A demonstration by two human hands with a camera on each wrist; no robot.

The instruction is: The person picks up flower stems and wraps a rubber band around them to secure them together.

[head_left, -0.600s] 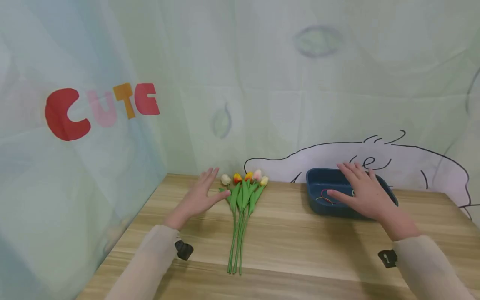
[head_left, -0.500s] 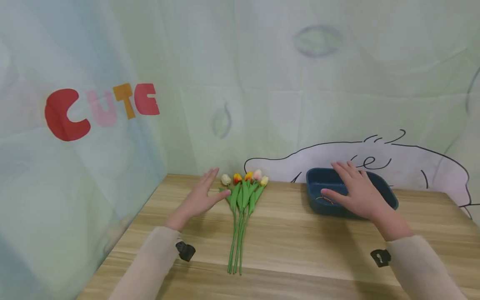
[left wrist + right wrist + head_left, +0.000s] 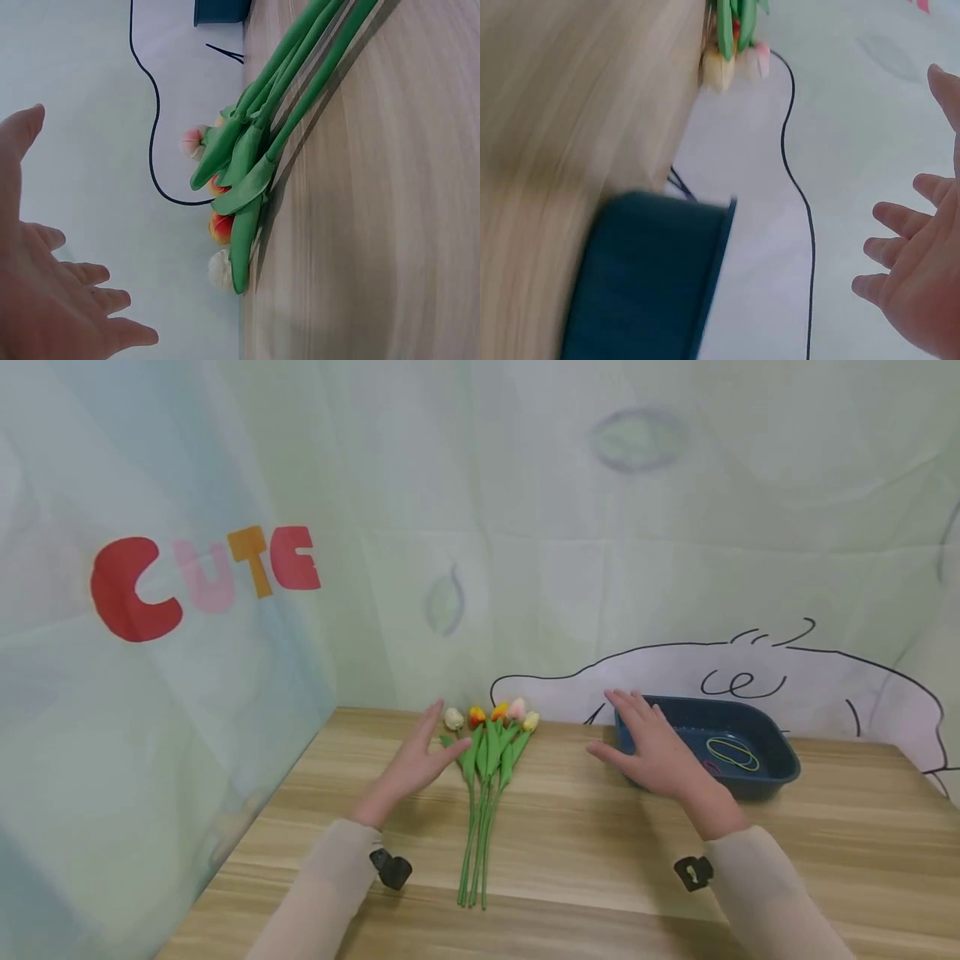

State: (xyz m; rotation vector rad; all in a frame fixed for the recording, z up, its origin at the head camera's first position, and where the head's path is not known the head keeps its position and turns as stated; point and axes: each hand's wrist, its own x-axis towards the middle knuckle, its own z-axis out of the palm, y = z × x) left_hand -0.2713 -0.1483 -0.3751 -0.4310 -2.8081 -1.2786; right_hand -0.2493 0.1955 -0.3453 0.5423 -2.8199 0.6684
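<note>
A bunch of artificial tulips (image 3: 487, 760) lies on the table, heads toward the back wall, in white, red-yellow, orange, pink and pale yellow. My left hand (image 3: 412, 766) hovers just left of the flower heads, fingers extended and thumb spread, holding nothing. In the left wrist view the green stems and leaves (image 3: 247, 172) show close by. My right hand (image 3: 656, 752) is above the left end of a dark blue bin (image 3: 776, 752), its fingers extended and holding nothing. Inside the bin lie a yellow-green elastic band (image 3: 733, 754) and a small pinkish band (image 3: 711, 767), partly hidden by the hand.
The wood-grain table (image 3: 585, 868) meets a printed cloth backdrop (image 3: 540, 585) at its rear edge. Another cloth with the letters CUTE (image 3: 137, 589) hangs along the left side. Each sleeve cuff carries a small black wrist camera (image 3: 392, 869).
My right hand has moved left across the bin, uncovering the yellow-green band. My left hand has shifted slightly to the right. The tulips and bin stay in place.
</note>
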